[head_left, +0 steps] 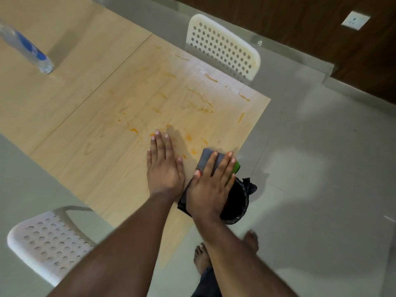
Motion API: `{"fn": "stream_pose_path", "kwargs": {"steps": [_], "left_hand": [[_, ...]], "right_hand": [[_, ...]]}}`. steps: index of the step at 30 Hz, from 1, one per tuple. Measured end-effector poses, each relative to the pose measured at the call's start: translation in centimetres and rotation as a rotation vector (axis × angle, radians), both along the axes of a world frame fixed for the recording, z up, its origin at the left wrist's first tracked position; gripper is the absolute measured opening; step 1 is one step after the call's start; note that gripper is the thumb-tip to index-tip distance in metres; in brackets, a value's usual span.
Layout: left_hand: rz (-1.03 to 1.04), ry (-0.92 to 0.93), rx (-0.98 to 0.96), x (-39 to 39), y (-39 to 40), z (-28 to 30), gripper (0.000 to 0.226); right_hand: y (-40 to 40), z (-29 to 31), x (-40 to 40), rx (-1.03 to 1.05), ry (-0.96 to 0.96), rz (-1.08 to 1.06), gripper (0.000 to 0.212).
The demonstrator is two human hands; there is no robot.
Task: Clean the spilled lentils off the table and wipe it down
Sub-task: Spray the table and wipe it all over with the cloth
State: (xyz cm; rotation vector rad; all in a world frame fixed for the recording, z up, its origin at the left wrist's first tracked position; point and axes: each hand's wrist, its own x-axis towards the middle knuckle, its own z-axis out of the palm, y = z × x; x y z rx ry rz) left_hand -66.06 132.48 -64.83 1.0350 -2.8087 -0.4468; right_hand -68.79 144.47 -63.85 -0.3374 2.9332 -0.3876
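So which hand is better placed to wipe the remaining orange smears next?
Right hand: it already presses the grey cloth flat on the table; the left hand lies bare.

Domestic dining area: light wood-grain table [90, 86] at frame centre, two white perforated chairs [222, 48] at top centre and lower left, pale glossy floor tiles [321, 168], dark wood wall panelling [300, 22] with a wall socket [355, 20] at upper right, bare feet [201, 258] at bottom.

A cloth [206, 160] lies at the table [85, 116] edge, a bin [237, 202] just beyond.
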Motion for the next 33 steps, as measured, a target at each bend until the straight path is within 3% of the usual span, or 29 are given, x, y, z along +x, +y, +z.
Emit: {"fn": "stream_pose_path", "kwargs": {"steps": [7, 17, 26, 33], "left_hand": [[-0.046, 0.004, 0.029, -10.7, -2.0, -0.5, 0.069], [-0.034, -0.089, -0.049, -11.7, -1.9, -1.1, 0.068], [-0.018, -0.084, -0.044, -11.9, -1.9, -1.0, 0.069], [-0.015, -0.112, -0.055, -12.1, -2.0, -1.2, 0.069]], "right_hand": [[-0.4, -1.4, -4.8, -0.024, 0.023, -0.064, 0.073], [-1.4, -2.2, -20.7, 0.0, 0.075, -0.141, 0.071], [-0.9, -1.3, -11.5, -0.03, 0.05, -0.067, 0.074], [-2.5, -2.4, -26.0, -0.013, 0.041, -0.161, 0.071]]}}
